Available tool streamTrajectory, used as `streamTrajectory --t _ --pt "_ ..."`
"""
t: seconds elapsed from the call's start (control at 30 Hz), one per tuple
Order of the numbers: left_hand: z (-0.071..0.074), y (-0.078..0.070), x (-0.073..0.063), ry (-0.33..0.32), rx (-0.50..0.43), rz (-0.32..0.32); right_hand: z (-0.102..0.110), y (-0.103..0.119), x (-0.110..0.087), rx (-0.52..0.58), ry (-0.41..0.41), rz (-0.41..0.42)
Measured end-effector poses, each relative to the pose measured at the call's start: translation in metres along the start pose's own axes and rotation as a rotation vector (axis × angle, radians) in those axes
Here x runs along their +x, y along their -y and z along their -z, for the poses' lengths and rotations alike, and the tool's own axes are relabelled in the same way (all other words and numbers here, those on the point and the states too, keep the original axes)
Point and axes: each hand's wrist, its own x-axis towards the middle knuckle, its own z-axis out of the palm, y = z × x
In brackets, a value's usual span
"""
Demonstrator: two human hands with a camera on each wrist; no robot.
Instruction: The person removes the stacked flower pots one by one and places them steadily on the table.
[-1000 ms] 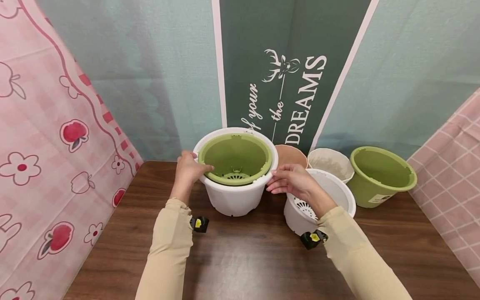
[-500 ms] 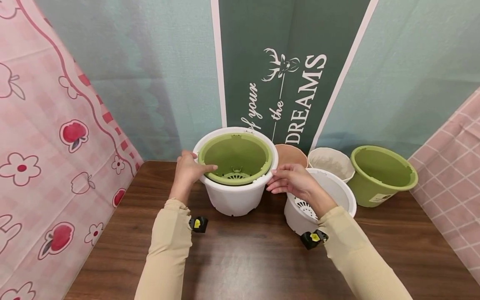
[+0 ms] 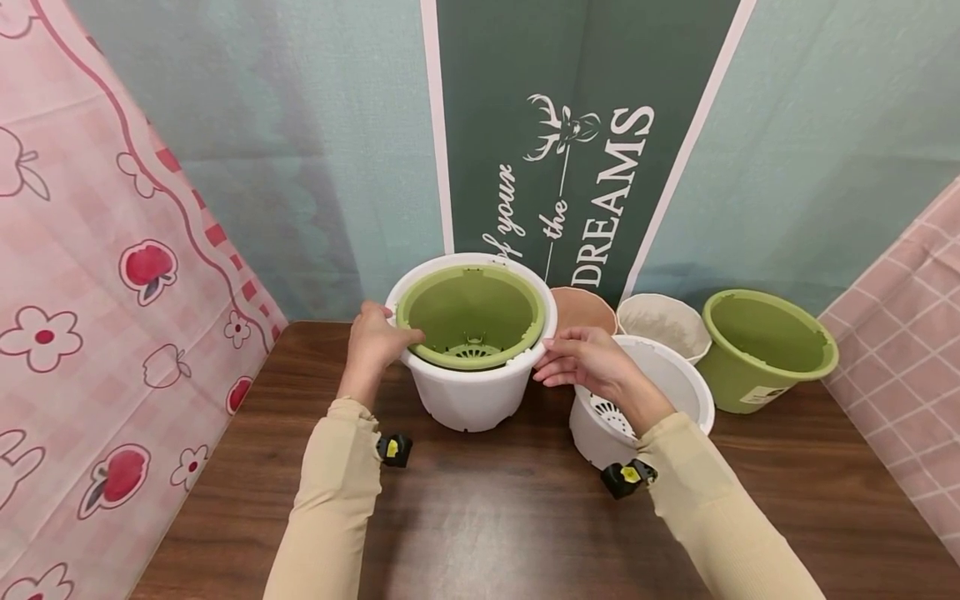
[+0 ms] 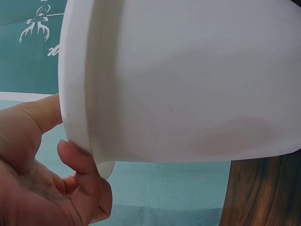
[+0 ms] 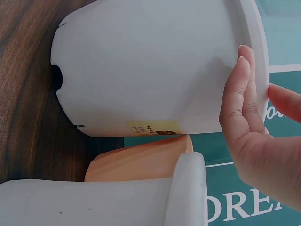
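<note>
A large white plastic flowerpot (image 3: pixel 471 400) stands upright on the table, with a green flowerpot (image 3: pixel 472 304) nested inside it. At its left side my left hand (image 3: pixel 372 337) grips the white rim, the thumb reaching over towards the green rim. The left wrist view shows curled fingers (image 4: pixel 80 174) against the outside of that rim. My right hand (image 3: pixel 581 362) pinches the rim on the opposite side. In the right wrist view its thumb (image 5: pixel 284 99) touches the rim's top and two fingers (image 5: pixel 237 92) lie along the outer wall below.
A smaller white pot (image 3: pixel 675 375) with a slotted bottom stands under my right forearm. Behind it are a peach-coloured pot (image 3: pixel 581 312) and a whitish pot (image 3: pixel 663 325). Another green pot (image 3: pixel 750 383) stands at the right, near the pink tiled cloth (image 3: pixel 900 358). Brown wooden table (image 3: pixel 480 517) lies in front.
My left thumb has drawn back slightly over the pot's inside edge. Both hands stay on the white flowerpot's rim, and the pots stand as before.
</note>
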Motion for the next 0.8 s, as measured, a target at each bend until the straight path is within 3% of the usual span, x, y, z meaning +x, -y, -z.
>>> streamTrajectory --t 0.8 --pt "0.0026 -0.0005 0.0004 -0.018 0.11 -0.059 0.0006 -0.0003 0.0003 0.008 0.006 0.006"
